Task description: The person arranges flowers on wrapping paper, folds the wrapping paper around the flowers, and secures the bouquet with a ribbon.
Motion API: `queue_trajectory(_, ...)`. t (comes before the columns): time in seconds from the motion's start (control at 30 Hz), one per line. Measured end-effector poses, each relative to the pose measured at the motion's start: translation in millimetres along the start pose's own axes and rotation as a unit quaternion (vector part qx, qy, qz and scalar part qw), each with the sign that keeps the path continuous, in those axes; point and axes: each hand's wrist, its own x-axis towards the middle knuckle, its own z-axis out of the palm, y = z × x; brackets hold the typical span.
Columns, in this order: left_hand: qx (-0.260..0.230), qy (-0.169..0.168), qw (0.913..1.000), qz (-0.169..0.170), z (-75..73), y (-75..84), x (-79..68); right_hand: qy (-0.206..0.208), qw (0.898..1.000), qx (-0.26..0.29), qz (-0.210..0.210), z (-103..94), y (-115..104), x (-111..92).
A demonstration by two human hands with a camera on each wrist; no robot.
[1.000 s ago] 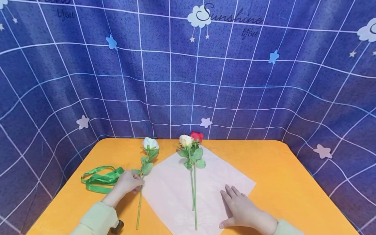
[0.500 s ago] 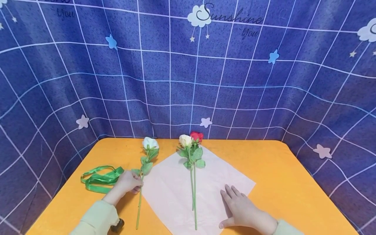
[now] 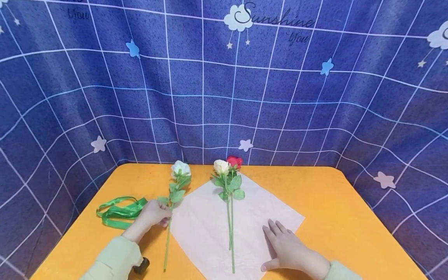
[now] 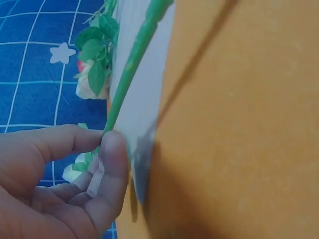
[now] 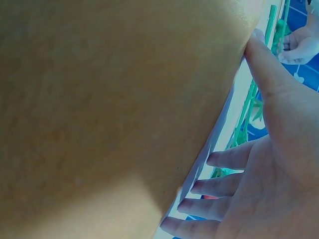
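My left hand (image 3: pixel 154 214) pinches the green stem of a white rose (image 3: pixel 181 169) between thumb and fingertips, just below its leaves. In the left wrist view the stem (image 4: pixel 132 67) rises from the pinch, casting a shadow on the table. A sheet of pale pink wrapping paper (image 3: pixel 203 229) lies turned like a diamond at the middle. On it rest a cream rose (image 3: pixel 221 167) and a red rose (image 3: pixel 234 162), stems side by side. My right hand (image 3: pixel 288 249) lies with spread fingers on the paper's right edge, its fingertips touching the sheet in the right wrist view.
A loose bundle of green ribbon (image 3: pixel 120 212) lies left of my left hand. Some small dark object (image 3: pixel 141 266) shows beside the left sleeve. The orange table (image 3: pixel 350 229) ends at a blue grid-patterned curtain (image 3: pixel 217 77) behind and at the sides.
The white rose has shifted slightly up and to the right in my left hand's pinch. My right hand, the paper and the other two roses stay in place.
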Motion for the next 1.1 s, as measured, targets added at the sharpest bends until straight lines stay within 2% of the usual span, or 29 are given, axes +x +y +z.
queue_trajectory(0.2, -0.008, 0.001, 0.9998, 0.019, 0.6, 8.5, -2.8, -0.004, 1.000, 0.003, 0.003, -1.0, -0.8, -0.5)
queue_trajectory(0.67, 0.033, 0.000, 0.9981, 0.052, 5.8, 35.5, -6.7, -0.018, 1.000, 0.018, 0.010, -0.8, -0.8, -0.2)
queue_trajectory(0.87, 0.016, -0.010, 0.9983, 0.055, 12.3, 51.4, -6.3, -0.013, 1.000, 0.011, 0.007, -0.5, 0.2, -0.7)
queue_trajectory(1.1, -0.017, -0.016, 0.9980, 0.059, 27.2, 67.1, -0.7, -0.003, 1.000, 0.007, 0.003, -1.1, -0.5, -1.5)
